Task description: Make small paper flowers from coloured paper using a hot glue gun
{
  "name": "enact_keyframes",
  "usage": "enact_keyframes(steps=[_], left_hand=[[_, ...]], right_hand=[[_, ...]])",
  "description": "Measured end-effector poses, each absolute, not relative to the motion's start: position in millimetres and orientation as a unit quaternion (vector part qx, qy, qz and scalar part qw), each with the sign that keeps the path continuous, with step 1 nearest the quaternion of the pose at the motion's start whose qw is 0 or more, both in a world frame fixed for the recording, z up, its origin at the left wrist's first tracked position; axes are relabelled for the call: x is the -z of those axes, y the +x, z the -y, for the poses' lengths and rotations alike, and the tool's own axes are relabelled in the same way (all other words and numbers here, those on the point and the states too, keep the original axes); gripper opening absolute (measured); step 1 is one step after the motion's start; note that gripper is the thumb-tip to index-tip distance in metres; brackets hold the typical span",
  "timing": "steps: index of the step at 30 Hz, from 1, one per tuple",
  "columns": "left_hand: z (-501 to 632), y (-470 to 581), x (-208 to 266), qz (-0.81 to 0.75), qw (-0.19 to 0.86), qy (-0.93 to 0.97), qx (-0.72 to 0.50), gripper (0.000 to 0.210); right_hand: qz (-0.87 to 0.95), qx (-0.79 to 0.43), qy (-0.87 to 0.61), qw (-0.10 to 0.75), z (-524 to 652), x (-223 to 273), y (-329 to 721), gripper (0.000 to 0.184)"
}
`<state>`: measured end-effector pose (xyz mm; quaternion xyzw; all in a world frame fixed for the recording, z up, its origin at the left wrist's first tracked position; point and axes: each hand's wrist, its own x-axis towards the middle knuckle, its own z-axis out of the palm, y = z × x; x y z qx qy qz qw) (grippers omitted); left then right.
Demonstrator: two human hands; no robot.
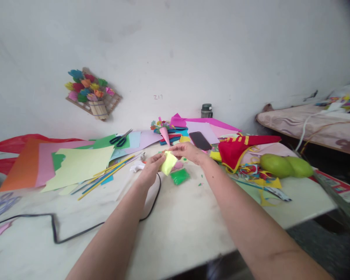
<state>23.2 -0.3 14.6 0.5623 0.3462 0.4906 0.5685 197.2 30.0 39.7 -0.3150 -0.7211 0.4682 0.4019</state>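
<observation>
Over the middle of the table, my left hand [154, 164] pinches the left side of a small yellow piece of paper [168, 163]. My right hand [188, 151] has its fingers at the paper's upper right edge, thumb and fingertips close together. A shiny green packet [180, 176] lies on the tabletop just below the paper. Partly behind my left hand is a white glue gun [137, 166], with a black cord [156, 198] running near it. A pink paper cone with small colourful paper pieces [164, 134] stands beyond my hands.
Coloured paper sheets [81, 165], scissors [121, 138] and thin yellow and blue sticks [105, 177] lie on the left. A phone [200, 140], red cloth [236, 151], green fruits [286, 166] and a cutter knife [278, 193] are on the right. A bottle [206, 111] stands by the wall.
</observation>
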Motion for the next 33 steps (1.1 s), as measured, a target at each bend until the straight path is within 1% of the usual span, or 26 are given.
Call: enact_keyframes(steps=[5, 8, 13, 19, 26, 33], left_hand=[[1.6, 26.5, -14.5, -0.343, 0.578, 0.544, -0.503, 0.030], [1.5, 27.1, -14.2, -0.342, 0.576, 0.540, -0.509, 0.029], [0.8, 26.6, -14.6, -0.348, 0.562, 0.545, -0.515, 0.029], [2.0, 26.8, -16.3, -0.356, 0.566, 0.545, -0.506, 0.032], [2.3, 26.6, -18.1, -0.358, 0.559, 0.546, -0.510, 0.033], [4.7, 27.5, -20.7, -0.363, 0.567, 0.535, -0.510, 0.031]], right_hand=[[0.698, -0.473, -0.326, 0.426, -32.5, -35.9, 193.7, 0.027], [0.699, -0.449, -0.339, 0.442, -33.1, -34.9, 191.0, 0.022], [0.716, -0.403, -0.346, 0.453, -29.5, -38.6, 187.7, 0.021], [0.716, -0.390, -0.361, 0.453, -23.9, -43.2, 186.5, 0.020], [0.739, -0.428, -0.295, 0.430, -24.5, -43.9, 192.9, 0.023], [0.738, -0.439, -0.300, 0.415, -27.2, -40.6, 193.4, 0.026]])
